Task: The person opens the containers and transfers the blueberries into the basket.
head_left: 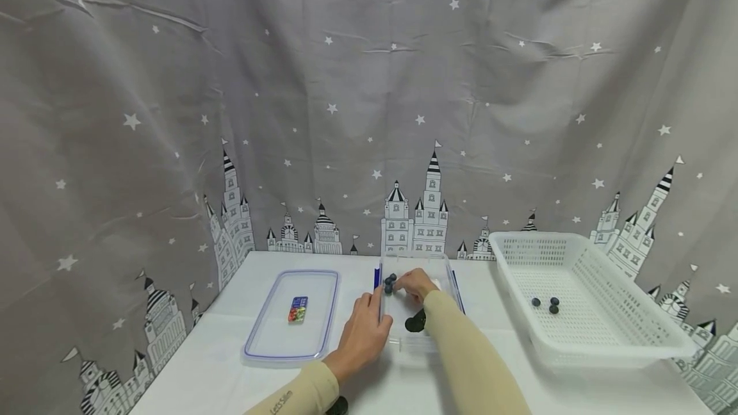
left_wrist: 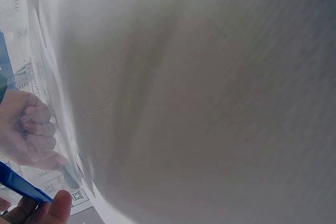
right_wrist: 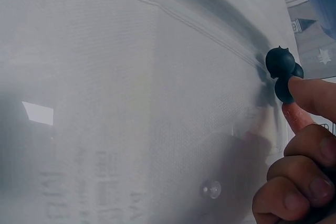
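Note:
A clear plastic container (head_left: 399,312) with blue side clips stands before me. Inside it, by the left wall, is a small cluster of dark blueberries (right_wrist: 280,62). My right hand (head_left: 418,282) reaches into the container and pinches one blueberry (right_wrist: 284,91) between thumb and forefinger, its other fingers curled. It touches the other berries of the cluster. My left hand (head_left: 364,328) grips the container's left side, with fingertips (left_wrist: 60,206) at the blue clip (left_wrist: 21,183). Through the clear wall, the left wrist view also shows the right hand (left_wrist: 31,129).
A clear lid (head_left: 268,338) with a blue seal and a fruit-picture label (head_left: 298,310) lies left of the container. To the right stands a white perforated basket (head_left: 599,332) holding three blueberries (head_left: 554,305). A grey castle-print curtain (head_left: 346,82) hangs behind the white table (head_left: 213,364).

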`<state>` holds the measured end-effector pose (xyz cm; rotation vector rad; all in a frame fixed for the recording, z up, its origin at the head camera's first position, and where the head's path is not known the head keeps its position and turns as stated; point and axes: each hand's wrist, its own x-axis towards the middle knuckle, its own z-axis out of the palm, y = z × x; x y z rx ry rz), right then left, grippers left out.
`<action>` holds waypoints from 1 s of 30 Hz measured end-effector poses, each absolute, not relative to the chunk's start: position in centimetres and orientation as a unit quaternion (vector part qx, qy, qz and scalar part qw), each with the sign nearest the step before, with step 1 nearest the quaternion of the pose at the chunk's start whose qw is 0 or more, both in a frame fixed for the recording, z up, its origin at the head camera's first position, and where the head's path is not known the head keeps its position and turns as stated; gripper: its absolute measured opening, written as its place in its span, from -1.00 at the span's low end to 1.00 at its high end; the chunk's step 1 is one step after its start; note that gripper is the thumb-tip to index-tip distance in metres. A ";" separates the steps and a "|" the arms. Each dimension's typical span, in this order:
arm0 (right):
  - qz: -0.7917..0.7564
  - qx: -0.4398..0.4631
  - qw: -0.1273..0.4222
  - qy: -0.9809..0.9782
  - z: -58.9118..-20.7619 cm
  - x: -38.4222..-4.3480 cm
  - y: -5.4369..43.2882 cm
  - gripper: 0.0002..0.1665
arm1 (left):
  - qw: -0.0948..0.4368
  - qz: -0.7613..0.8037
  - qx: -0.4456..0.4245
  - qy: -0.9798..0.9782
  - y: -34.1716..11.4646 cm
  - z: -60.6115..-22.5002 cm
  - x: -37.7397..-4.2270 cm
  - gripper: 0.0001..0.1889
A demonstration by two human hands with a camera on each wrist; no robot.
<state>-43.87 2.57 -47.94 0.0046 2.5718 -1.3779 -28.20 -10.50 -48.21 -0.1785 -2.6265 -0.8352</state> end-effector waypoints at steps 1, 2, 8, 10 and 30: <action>-0.469 0.000 0.109 0.876 -48.0 -43.9 2.6 -0.80 | 0.189 -0.298 -0.064 -0.934 -10.5 -48.2 -28.2 -0.34; -0.469 -0.001 0.108 0.876 -48.0 -43.9 2.5 -0.79 | 0.189 -0.298 -0.064 -0.934 -10.5 -48.2 -28.2 -0.34; -0.457 -0.006 0.101 0.883 -48.0 -43.7 2.5 -0.72 | 0.193 -0.294 -0.066 -0.934 -10.5 -48.1 -28.0 -0.34; -0.454 -0.007 0.099 0.885 -48.0 -43.7 2.4 -0.73 | 0.194 -0.293 -0.066 -0.934 -10.5 -48.0 -28.0 -0.35; -0.450 -0.007 0.114 0.886 -46.4 -43.6 2.8 -0.72 | 0.183 -0.296 -0.061 -0.936 -10.5 -48.2 -28.2 -0.33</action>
